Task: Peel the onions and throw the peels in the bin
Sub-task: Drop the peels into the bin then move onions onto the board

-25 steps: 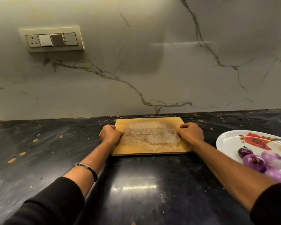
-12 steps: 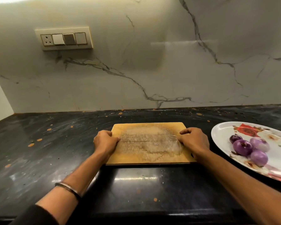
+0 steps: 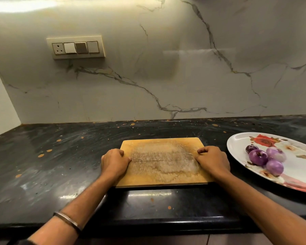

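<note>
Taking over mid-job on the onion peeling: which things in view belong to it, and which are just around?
Job:
onions, four, on the flowered plate
cutting board, its sides gripped by left hand and right hand

Around:
switch panel
countertop

No bin in view.

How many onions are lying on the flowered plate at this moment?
4, clustered on the plate: a small dark onion at the back left, a large purple onion in front of it, a pale onion to the right, and the nearest onion. More may be hidden behind them.
</note>
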Motion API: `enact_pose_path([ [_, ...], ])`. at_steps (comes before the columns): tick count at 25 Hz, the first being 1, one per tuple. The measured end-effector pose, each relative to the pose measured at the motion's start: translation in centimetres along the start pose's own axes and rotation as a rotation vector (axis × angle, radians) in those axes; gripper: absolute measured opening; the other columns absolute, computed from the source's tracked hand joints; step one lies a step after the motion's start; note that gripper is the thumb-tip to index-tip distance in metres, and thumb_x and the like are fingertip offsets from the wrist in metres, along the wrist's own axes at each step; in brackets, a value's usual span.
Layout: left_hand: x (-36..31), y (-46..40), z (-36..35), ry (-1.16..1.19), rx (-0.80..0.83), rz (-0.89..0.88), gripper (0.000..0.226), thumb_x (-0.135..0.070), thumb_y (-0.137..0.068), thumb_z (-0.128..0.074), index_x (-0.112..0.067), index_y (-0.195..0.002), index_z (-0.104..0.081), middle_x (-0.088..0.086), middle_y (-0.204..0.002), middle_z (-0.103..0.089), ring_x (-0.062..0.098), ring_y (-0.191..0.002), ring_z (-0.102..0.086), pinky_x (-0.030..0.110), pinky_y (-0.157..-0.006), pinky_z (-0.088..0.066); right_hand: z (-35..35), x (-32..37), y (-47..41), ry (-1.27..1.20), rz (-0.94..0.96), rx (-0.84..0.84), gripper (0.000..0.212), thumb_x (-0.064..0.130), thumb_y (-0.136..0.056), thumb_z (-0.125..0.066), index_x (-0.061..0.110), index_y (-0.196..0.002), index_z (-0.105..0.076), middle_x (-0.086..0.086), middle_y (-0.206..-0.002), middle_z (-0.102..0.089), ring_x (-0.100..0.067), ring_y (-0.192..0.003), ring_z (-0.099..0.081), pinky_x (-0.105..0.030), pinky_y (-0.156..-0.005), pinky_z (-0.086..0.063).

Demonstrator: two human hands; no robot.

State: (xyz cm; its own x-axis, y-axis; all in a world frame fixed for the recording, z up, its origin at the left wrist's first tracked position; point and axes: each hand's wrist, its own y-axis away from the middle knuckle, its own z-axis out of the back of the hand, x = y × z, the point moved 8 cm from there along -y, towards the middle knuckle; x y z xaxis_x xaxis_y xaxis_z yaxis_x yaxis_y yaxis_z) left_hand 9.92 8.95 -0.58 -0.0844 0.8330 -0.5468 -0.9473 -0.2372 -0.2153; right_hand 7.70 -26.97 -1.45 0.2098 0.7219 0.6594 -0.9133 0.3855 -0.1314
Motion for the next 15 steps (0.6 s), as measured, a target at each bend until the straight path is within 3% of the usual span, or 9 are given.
enact_pose_path([
  [4, -0.2, 0.3, 0.0, -0.143, 0.051, -0.031, 0.034, -0.044, -0.091, -0.066, -0.021, -0.115, -0.072, 0.008, -0.127, -0.065, 0.036, -0.12, -0.051, 0.043, -0.099, -0.041, 0.2, 0.3, 0.4, 0.066, 0.042, 0.009, 0.032, 0.04, -0.09, -0.068, 0.029, -0.12, -0.068, 0.003, -0.122, -0.069, -0.025, -0.117, -0.058, -0.043, -0.095, -0.052],
  [6, -1.2, 0.5, 1.0, -0.212, -0.02, -0.07, 0.03, -0.047, -0.09, -0.065, -0.03, -0.114, -0.071, 0.003, -0.129, -0.061, 0.033, -0.121, -0.047, 0.045, -0.098, -0.036, 0.9, 0.9, 0.9, 0.086, 0.093, -0.008, 0.032, 0.04, -0.088, -0.068, 0.03, -0.118, -0.069, 0.002, -0.118, -0.07, -0.024, -0.111, -0.061, -0.042, -0.093, -0.053],
  [8, -4.1, 1.1, 1.5, -0.091, -0.093, -0.184, 0.016, -0.045, -0.09, -0.066, -0.033, -0.1, -0.071, -0.004, -0.115, -0.066, 0.027, -0.113, -0.054, 0.045, -0.095, -0.036, 2.0, 1.3, 1.3, 0.083, 0.145, -0.034, 0.03, 0.041, -0.088, -0.066, 0.03, -0.115, -0.071, 0.002, -0.11, -0.073, -0.018, -0.089, -0.068, -0.041, -0.084, -0.058],
  [10, -8.2, 1.9, 0.6, 0.083, -0.036, -0.299, 0.013, -0.043, -0.091, -0.066, -0.03, -0.092, -0.071, -0.009, -0.096, -0.07, 0.019, -0.098, -0.063, 0.043, -0.092, -0.046, 3.2, 1.4, 1.7, 0.078, 0.184, -0.041, 0.03, 0.041, -0.089, -0.065, 0.028, -0.115, -0.071, 0.004, -0.106, -0.073, -0.007, -0.069, -0.065, -0.033, -0.073, -0.058],
  [12, -13.3, 3.2, -1.3, 0.193, 0.09, -0.399, 0.021, -0.044, -0.092, -0.064, -0.026, -0.091, -0.073, -0.011, -0.087, -0.07, 0.012, -0.086, -0.064, 0.039, -0.083, -0.053, 4.8, 1.2, 2.0, 0.085, 0.221, -0.046, 0.031, 0.04, -0.09, -0.066, 0.025, -0.117, -0.07, 0.004, -0.109, -0.073, -0.004, -0.076, -0.063, -0.024, -0.074, -0.052],
  [15, -21.3, 6.0, -4.1, 0.273, 0.229, -0.599, 0.023, -0.043, -0.095, -0.06, -0.025, -0.091, -0.074, -0.015, -0.082, -0.067, 0.008, -0.082, -0.061, 0.033, -0.076, -0.052, 8.3, 0.3, 2.4, 0.131, 0.264, -0.113, 0.031, 0.038, -0.089, -0.068, 0.024, -0.116, -0.071, 0.003, -0.111, -0.073, -0.011, -0.096, -0.064, -0.029, -0.083, -0.052],
])
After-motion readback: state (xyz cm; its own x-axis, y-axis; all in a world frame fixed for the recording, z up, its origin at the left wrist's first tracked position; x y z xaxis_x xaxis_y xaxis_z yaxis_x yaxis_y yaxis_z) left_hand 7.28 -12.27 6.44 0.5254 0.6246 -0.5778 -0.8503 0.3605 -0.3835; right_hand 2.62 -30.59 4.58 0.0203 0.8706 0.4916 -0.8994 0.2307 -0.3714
